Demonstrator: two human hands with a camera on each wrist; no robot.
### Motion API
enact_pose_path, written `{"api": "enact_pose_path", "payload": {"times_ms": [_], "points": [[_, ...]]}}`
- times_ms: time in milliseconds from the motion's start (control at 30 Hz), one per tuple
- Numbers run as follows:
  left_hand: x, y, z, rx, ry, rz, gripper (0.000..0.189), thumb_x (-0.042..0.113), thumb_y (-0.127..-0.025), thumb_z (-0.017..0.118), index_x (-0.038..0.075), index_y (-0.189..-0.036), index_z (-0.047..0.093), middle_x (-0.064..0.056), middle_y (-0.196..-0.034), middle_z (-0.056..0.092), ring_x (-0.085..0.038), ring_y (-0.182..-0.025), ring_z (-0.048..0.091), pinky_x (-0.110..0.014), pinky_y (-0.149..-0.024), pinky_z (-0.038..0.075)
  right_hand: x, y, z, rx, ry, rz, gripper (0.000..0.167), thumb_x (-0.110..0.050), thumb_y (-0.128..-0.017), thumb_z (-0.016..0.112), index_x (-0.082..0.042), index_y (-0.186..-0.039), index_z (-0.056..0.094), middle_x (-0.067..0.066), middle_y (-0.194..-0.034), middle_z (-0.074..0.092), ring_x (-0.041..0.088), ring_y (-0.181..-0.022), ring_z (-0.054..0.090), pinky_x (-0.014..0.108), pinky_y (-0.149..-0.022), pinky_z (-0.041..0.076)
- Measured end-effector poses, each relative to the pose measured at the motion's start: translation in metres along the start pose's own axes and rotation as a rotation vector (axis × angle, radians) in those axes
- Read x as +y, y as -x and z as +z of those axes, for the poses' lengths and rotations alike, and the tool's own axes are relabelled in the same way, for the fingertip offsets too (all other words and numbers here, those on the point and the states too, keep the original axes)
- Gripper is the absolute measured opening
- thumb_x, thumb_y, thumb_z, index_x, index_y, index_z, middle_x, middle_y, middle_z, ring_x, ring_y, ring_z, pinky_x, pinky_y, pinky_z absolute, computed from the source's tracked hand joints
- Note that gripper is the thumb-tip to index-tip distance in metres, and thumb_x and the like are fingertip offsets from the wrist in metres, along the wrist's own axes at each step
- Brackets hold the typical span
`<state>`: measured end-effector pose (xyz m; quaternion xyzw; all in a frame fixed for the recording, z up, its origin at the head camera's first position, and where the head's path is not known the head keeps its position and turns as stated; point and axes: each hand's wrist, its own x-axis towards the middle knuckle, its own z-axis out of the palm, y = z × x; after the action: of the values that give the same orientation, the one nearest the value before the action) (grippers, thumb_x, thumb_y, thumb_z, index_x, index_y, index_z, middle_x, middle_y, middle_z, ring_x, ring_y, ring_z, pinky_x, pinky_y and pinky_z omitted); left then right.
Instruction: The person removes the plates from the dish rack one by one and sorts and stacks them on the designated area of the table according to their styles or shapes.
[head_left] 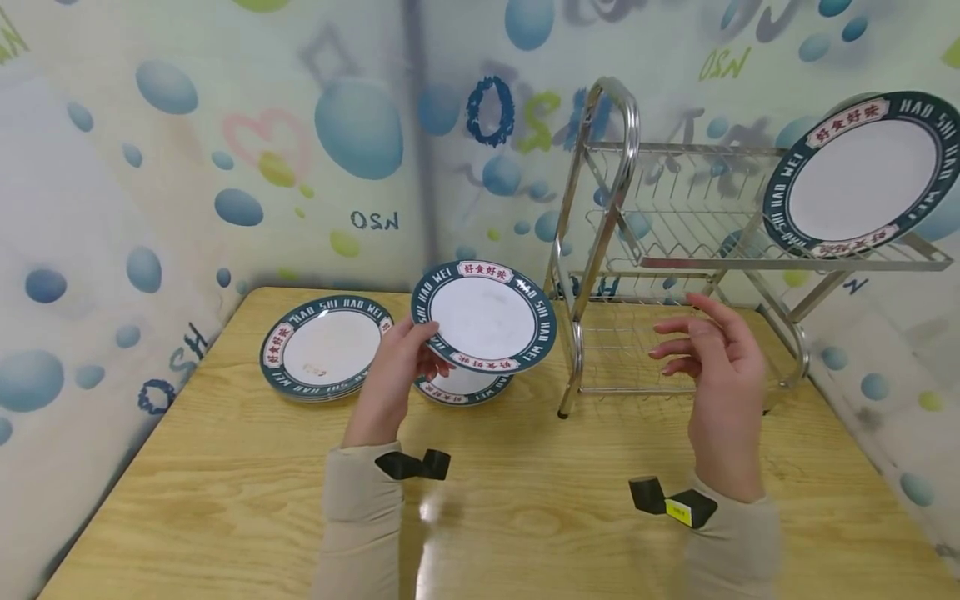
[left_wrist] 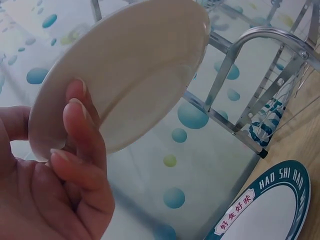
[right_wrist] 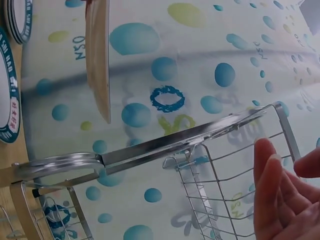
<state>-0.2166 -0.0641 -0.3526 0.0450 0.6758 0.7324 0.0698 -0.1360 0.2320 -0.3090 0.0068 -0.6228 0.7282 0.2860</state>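
My left hand (head_left: 390, 375) grips the left edge of a white plate (head_left: 483, 317) with a dark green lettered rim, thumb on top and fingers beneath. The plate is held up and tilted; its pale underside (left_wrist: 135, 65) fills much of the left wrist view. Partly hidden below it, another plate (head_left: 461, 387) lies on the table. My right hand (head_left: 723, 383) hovers in front of the metal dish rack (head_left: 600, 250), fingers loosely bent and holding nothing. On the rack's upper tier, at the right end, a matching plate (head_left: 862, 179) stands tilted.
A small stack of matching plates (head_left: 322, 346) lies on the wooden table (head_left: 225, 500) at the left. The rack's lower tier (head_left: 637, 350) stands at the table's back right. A patterned curtain (head_left: 360, 217) hangs behind.
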Motion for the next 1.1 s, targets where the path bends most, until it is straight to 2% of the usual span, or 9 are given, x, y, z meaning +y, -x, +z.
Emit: {"api": "enact_pose_path", "payload": {"times_ms": [133,267,500,667,767,900,967,1100], "points": [[-0.001,-0.001,-0.001,0.009,-0.011,0.008,0.025,0.026,-0.094,0.041,0.004,-0.100,0.052,-0.008,-0.072,0.060,-0.019,-0.058,0.052,-0.028,-0.055,0.040,0.000,-0.002,-0.004,0.061,0.004,-0.048,0.031,-0.015,-0.090,0.053,-0.001,-0.117,0.054,0.019,-0.091,0.059,0.027,-0.070,0.059,0.025,-0.056,0.048],[-0.002,-0.001,-0.001,0.014,-0.024,0.004,0.025,0.026,-0.093,0.042,0.004,-0.099,0.051,-0.008,-0.072,0.060,-0.019,-0.057,0.052,-0.028,-0.054,0.039,0.001,-0.002,-0.004,0.112,0.014,-0.110,0.028,-0.012,-0.089,0.054,0.001,-0.114,0.055,0.019,-0.093,0.059,0.027,-0.078,0.058,0.027,-0.067,0.048],[-0.003,-0.003,-0.003,0.001,-0.044,-0.035,0.026,0.027,-0.093,0.043,0.004,-0.103,0.050,-0.007,-0.071,0.060,-0.018,-0.058,0.053,-0.027,-0.055,0.040,-0.008,0.002,-0.001,0.190,0.038,-0.198,0.024,-0.004,-0.090,0.050,0.000,-0.113,0.056,0.018,-0.102,0.056,0.029,-0.097,0.051,0.029,-0.085,0.039],[-0.009,-0.006,-0.005,-0.023,-0.099,-0.067,0.028,0.030,-0.093,0.044,0.006,-0.107,0.050,-0.009,-0.073,0.061,-0.021,-0.061,0.055,-0.028,-0.056,0.041,-0.023,0.008,-0.004,0.258,0.085,-0.263,0.025,-0.003,-0.089,0.049,-0.001,-0.112,0.057,0.019,-0.106,0.055,0.028,-0.100,0.050,0.029,-0.088,0.038],[-0.012,-0.008,-0.007,-0.038,-0.147,-0.068,0.030,0.032,-0.093,0.045,0.007,-0.109,0.051,-0.011,-0.077,0.063,-0.024,-0.065,0.056,-0.030,-0.056,0.041,-0.028,0.008,-0.007,0.281,0.059,-0.292,0.025,0.001,-0.088,0.048,0.000,-0.112,0.057,0.020,-0.105,0.055,0.029,-0.098,0.050,0.029,-0.088,0.038],[-0.015,-0.010,-0.008,-0.023,-0.214,-0.070,0.029,0.033,-0.093,0.045,0.010,-0.109,0.050,-0.012,-0.079,0.063,-0.033,-0.071,0.057,-0.030,-0.055,0.042,-0.033,0.002,-0.012,0.311,0.042,-0.329,0.026,0.003,-0.088,0.046,0.001,-0.112,0.056,0.021,-0.103,0.056,0.030,-0.096,0.051,0.031,-0.088,0.039],[-0.017,-0.010,-0.009,-0.009,-0.244,-0.076,0.027,0.032,-0.093,0.044,0.011,-0.109,0.049,-0.013,-0.080,0.063,-0.037,-0.074,0.056,-0.030,-0.054,0.042,-0.037,-0.002,-0.014,0.330,0.108,-0.347,0.028,0.002,-0.088,0.045,-0.001,-0.114,0.055,0.020,-0.104,0.057,0.029,-0.097,0.052,0.030,-0.088,0.039],[-0.019,-0.009,-0.012,0.004,-0.267,-0.077,0.025,0.032,-0.093,0.044,0.012,-0.108,0.047,-0.015,-0.080,0.062,-0.041,-0.077,0.054,-0.029,-0.054,0.042,-0.045,-0.012,-0.019,0.349,0.315,-0.367,0.032,-0.002,-0.091,0.042,-0.009,-0.120,0.052,0.015,-0.107,0.057,0.025,-0.100,0.052,0.028,-0.090,0.038]]}}
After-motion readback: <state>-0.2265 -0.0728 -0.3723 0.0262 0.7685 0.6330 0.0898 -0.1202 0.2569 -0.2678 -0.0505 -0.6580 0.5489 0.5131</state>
